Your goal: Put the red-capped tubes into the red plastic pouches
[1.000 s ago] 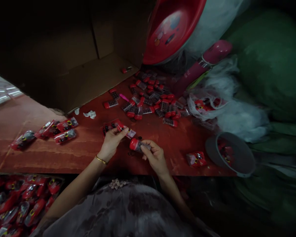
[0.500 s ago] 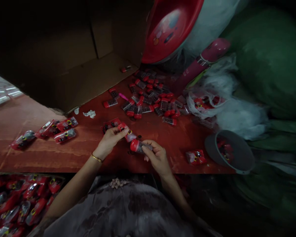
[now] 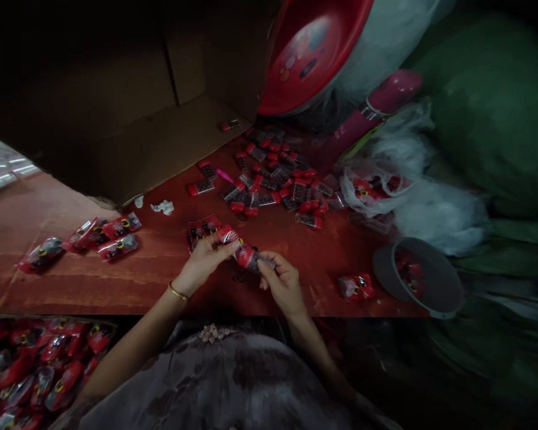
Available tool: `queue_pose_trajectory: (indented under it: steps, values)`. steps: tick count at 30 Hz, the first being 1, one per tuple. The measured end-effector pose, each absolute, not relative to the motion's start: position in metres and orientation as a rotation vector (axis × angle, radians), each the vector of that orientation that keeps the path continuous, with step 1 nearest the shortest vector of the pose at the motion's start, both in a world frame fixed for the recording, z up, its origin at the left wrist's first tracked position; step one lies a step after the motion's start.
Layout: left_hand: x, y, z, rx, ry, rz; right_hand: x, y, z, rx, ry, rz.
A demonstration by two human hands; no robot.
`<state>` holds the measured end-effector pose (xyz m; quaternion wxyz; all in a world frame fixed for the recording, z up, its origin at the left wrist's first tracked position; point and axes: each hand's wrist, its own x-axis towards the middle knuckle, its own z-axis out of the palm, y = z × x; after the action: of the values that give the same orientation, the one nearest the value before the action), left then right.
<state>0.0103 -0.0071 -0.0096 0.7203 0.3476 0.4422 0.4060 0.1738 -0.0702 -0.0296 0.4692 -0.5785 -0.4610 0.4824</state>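
My left hand (image 3: 202, 263), a gold bangle on its wrist, pinches a small red printed plastic packet (image 3: 230, 235) just above the red table (image 3: 161, 269). My right hand (image 3: 281, 282) grips a small clear tube with a red cap (image 3: 251, 258), and the cap end sits inside the packet's open mouth. A short stack of empty red packets (image 3: 202, 228) lies on the table right behind my left hand. Both hands are closed on what they hold.
A heap of red-capped tubes (image 3: 278, 179) lies further back. Filled packets (image 3: 107, 236) rest at the left, one (image 3: 357, 286) at the right beside a grey bowl (image 3: 419, 278). An open cardboard box (image 3: 161, 137), a red basin (image 3: 314, 48) and a crate of packets (image 3: 31, 370) surround me.
The packet and the tube have come together: the tube's red cap, apart from the packet a second ago, now sits in the packet's mouth. Both hands shifted slightly toward each other.
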Motion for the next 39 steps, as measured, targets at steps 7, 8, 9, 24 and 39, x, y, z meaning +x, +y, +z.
queue_pose_trajectory:
  steps: [7,8,9,24,39]
  values:
    - [0.028,-0.019,-0.020,0.641,1.035,0.930,0.161,-0.070,-0.035,-1.455,-1.100,1.018]
    - [0.030,-0.020,-0.022,0.618,1.029,0.950,0.159,-0.069,-0.035,-1.466,-1.096,0.974]
    - [0.031,-0.021,-0.023,0.591,1.014,0.973,0.157,-0.069,-0.036,-1.470,-1.094,0.946]
    - [0.037,-0.019,-0.024,0.603,0.912,1.005,0.144,-0.067,-0.038,-1.474,-1.225,0.894]
    - [0.029,-0.023,-0.025,0.779,0.917,0.932,0.142,-0.061,-0.037,-1.365,-1.130,1.150]
